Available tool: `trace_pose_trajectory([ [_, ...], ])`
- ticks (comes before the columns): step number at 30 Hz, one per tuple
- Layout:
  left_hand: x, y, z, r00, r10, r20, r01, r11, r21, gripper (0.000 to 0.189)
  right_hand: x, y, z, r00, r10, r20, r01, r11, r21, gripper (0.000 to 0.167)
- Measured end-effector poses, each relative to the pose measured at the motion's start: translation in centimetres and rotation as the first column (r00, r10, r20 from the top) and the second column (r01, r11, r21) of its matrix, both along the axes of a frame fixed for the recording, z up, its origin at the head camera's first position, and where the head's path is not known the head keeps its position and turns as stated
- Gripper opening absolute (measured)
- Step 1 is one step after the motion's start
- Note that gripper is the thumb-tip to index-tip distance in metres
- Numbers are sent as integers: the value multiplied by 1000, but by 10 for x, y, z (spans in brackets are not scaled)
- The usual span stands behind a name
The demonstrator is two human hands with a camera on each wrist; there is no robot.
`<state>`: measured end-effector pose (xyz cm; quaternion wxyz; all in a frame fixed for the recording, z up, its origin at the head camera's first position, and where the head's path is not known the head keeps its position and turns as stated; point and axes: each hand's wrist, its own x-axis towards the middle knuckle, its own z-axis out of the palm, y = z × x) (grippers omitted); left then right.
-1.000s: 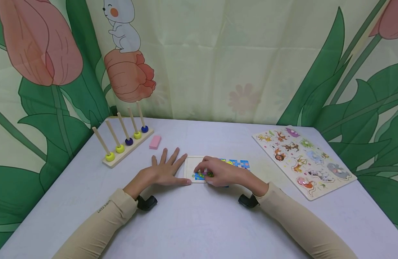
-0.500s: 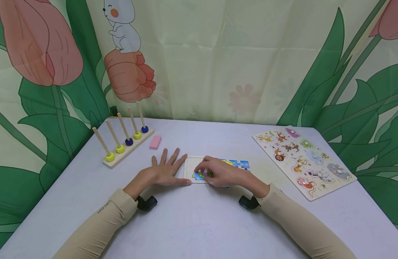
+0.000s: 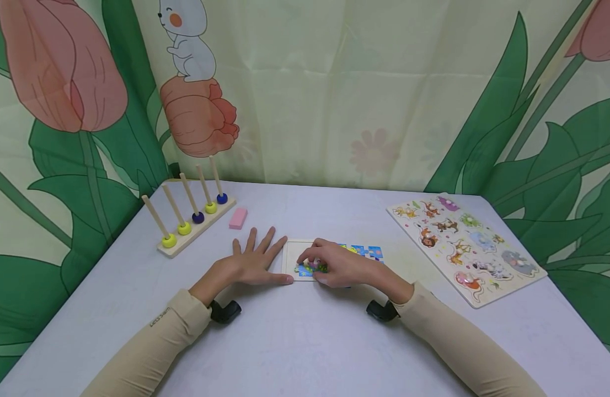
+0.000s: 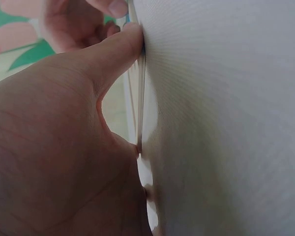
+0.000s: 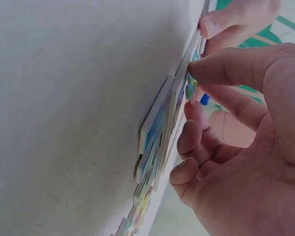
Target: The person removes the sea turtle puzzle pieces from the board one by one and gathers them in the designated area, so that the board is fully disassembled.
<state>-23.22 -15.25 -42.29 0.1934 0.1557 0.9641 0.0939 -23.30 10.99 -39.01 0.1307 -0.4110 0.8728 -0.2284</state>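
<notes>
My left hand [image 3: 255,264] lies with spread, straight fingers, palm down on the table, its thumb touching the front left corner of a shallow wooden puzzle tray [image 3: 299,251]. Over the tray, my right hand [image 3: 343,266] pinches a small, colourful jigsaw piece [image 5: 191,89] between thumb and index finger. Blue and green puzzle pieces [image 3: 305,271] show in the tray's front part under the fingertips. The right hand hides much of the tray. To its right lie several loose jigsaw pieces [image 3: 374,252], partly covered by that hand and wrist.
A wooden peg stand [image 3: 186,238] with yellow and blue beads stands at the back left. Beside it is a pink block [image 3: 237,218]. A wooden animal puzzle board [image 3: 466,248] lies at the right. Behind the table hangs a printed curtain [image 3: 305,99].
My right fingers have shifted very slightly over the tray, and a little more of the coloured pieces shows between them. The left hand has stayed in place.
</notes>
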Motion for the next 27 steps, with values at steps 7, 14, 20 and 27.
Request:
trace_pose_trajectory([
  [7,1,0,0,1000,2,-2,-2,1000,5,111,-1,-1,2,1000,7,-4,-7,1000,-1,37],
  [14,1,0,1,1000,5,8,-5,1000,10,110,-1,-2,4,1000,1,6,-1,1000,17,37],
  [20,0,1,0,1000,8,15,-8,1000,0,111,0,-3,7,1000,-3,1,3,1000,31,38],
  [27,3,2,4,1000,10,11,-10,1000,1,110,0,-3,8,1000,-6,-2,7,999,43,39],
])
